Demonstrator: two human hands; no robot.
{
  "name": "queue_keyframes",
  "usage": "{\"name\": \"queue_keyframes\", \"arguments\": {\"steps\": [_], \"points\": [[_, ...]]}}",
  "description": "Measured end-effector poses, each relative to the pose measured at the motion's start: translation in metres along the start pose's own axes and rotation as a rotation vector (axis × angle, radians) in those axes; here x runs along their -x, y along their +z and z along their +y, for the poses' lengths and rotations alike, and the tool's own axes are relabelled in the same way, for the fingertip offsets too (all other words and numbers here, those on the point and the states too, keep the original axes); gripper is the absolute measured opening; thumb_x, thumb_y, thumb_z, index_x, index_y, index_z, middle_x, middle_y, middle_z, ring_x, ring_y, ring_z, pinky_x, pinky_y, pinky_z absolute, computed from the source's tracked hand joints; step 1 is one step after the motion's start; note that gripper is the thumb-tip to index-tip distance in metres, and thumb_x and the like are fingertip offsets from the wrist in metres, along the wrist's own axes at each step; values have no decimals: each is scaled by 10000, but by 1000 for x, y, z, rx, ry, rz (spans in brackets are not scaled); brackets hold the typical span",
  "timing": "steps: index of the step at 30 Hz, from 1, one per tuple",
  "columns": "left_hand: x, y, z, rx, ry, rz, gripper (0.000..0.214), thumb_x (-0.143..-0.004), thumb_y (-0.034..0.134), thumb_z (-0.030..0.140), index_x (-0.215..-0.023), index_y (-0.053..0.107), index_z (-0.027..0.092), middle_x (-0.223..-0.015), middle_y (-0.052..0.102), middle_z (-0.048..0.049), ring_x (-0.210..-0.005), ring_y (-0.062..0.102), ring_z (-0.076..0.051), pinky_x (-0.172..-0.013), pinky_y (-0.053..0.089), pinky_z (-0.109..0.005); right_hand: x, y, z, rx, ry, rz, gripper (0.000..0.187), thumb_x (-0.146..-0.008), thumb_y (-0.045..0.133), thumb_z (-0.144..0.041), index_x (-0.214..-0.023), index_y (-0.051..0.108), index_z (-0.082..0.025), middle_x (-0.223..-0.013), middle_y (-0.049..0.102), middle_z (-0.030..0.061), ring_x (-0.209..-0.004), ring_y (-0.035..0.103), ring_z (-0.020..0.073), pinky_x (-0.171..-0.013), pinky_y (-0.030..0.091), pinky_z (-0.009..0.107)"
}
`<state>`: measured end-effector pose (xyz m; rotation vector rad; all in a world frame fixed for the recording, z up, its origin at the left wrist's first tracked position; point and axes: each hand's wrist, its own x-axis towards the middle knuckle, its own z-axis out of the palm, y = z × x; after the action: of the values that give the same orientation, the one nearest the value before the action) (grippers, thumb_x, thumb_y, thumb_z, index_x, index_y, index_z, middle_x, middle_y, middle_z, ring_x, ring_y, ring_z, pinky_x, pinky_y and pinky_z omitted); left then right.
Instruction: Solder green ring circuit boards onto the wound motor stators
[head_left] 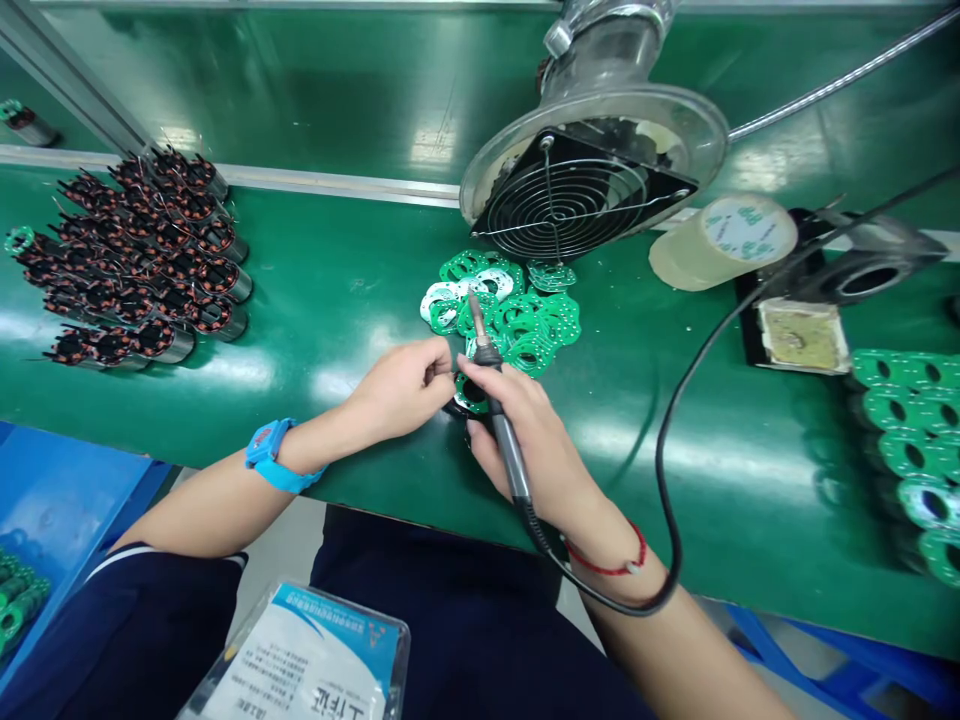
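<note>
Head view: near the middle of the green tabletop (337, 290) a small green ring board (471, 392) lies flat on a dark round part, between the two hands. The left hand (401, 385) comes in from 9 o'clock with its grip narrow, fingers curled in and fingertips at the board's rim; whether they pinch the board itself or something thin beside it is too small to tell. The right hand (525, 440) has its grip closed around the soldering iron (507, 432), held like a pen, the tip pointing to 12 o'clock above the board. The iron's black cable (658, 460) loops off toward 3 o'clock.

The board looks thin, light and stiff, likely to skate on the smooth mat and to snap or bend if pressed hard, so the outer rim seems the safest place to hold it, away from the metal pads. The iron is best held on its dark handle only, well back from the metal tip, with the cable's pull kept in mind.

Just beyond at 12 o'clock lies a loose pile of boards (525, 320), with a round fan (577, 200) behind it. Wound coils (142, 260) are stacked at 10 o'clock, well apart
</note>
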<state>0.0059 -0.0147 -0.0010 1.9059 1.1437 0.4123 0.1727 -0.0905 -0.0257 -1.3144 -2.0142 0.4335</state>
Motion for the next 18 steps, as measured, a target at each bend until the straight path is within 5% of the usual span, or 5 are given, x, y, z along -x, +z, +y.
{"name": "queue_keyframes", "arguments": {"steps": [5,7,10,13,18], "points": [[3,-2,-5,10,-37,-50,81,-858,526,248,-835,478,186,-701,518,36,-618,469,-111,-572,340,-259,1,3,5,101,57,70,483,-867,584,-219,-1331,453,-255,-1138,651,96,-1021,603,275,-856,535,465],[6,-3,-8,-36,18,-135,189,-849,585,335,-925,498,186,-802,567,6,-700,520,-137,-615,380,-273,5,2,7,104,91,134,524,-867,634,-294,-1348,433,-247,-1144,655,102,-1013,611,281,-856,537,466],[8,-5,-11,-184,156,-226,78,-836,583,219,-876,530,178,-839,574,-16,-769,521,-157,-671,388,-292,10,0,11,44,127,158,568,-879,628,-288,-1389,381,-253,-1232,626,104,-1098,612,277,-911,526,462],[7,-5,-9,-184,199,-128,102,-841,487,89,-805,543,166,-797,558,-11,-737,497,-139,-677,381,-285,13,1,13,49,106,164,534,-892,600,-246,-1383,390,-262,-1201,642,93,-1081,629,267,-883,536,443],[2,-5,-6,107,135,-82,66,-843,531,132,-793,559,165,-737,563,18,-659,497,-102,-622,396,-237,10,3,7,121,31,144,528,-883,614,-247,-1368,407,-240,-1163,664,110,-990,639,269,-786,540,428]]}}
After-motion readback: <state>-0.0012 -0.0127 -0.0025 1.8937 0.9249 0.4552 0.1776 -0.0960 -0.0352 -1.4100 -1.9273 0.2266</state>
